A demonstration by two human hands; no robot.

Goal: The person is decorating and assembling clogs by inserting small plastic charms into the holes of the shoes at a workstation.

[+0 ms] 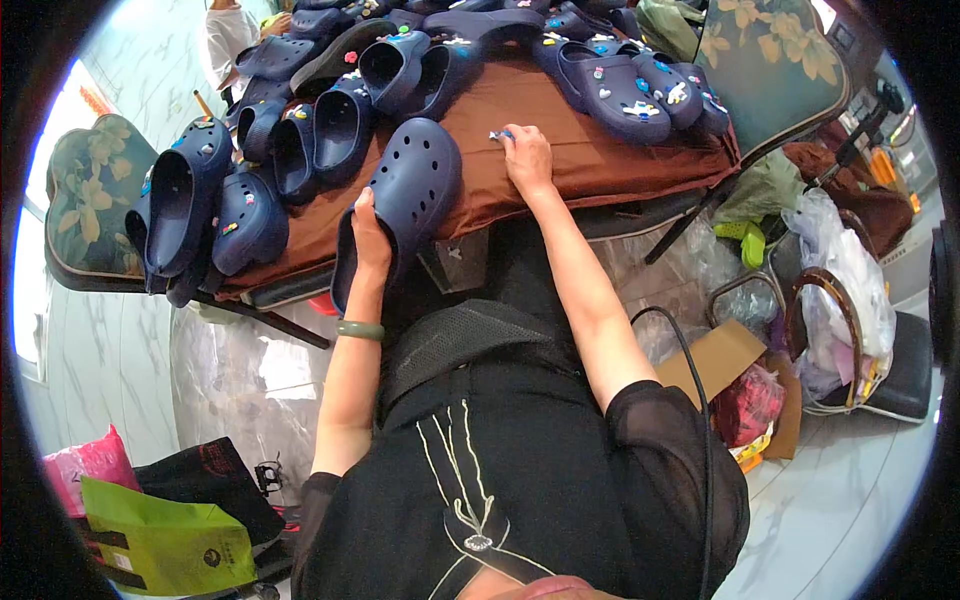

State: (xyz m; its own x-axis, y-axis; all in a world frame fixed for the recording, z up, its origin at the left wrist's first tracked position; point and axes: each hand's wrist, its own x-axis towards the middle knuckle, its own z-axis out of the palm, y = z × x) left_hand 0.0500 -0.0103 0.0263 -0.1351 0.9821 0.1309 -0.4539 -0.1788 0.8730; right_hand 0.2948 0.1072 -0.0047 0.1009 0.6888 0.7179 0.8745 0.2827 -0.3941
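Note:
My left hand (370,238) grips the heel end of a navy clog (408,195) that lies on the brown cloth (590,150) at the table's near edge, its holed toe pointing away from me. My right hand (527,155) rests on the cloth just right of the clog, its fingertips pinching a small pale shoe charm (499,134). A green bangle circles my left wrist.
Several navy clogs (330,135) lie in rows at the left and back, and some at the back right (625,95) carry coloured charms. A floral cushioned chair (780,60) stands right, another (85,190) left. Plastic bags (840,290) and cardboard (715,355) lie on the floor right; a green bag (165,540) lower left.

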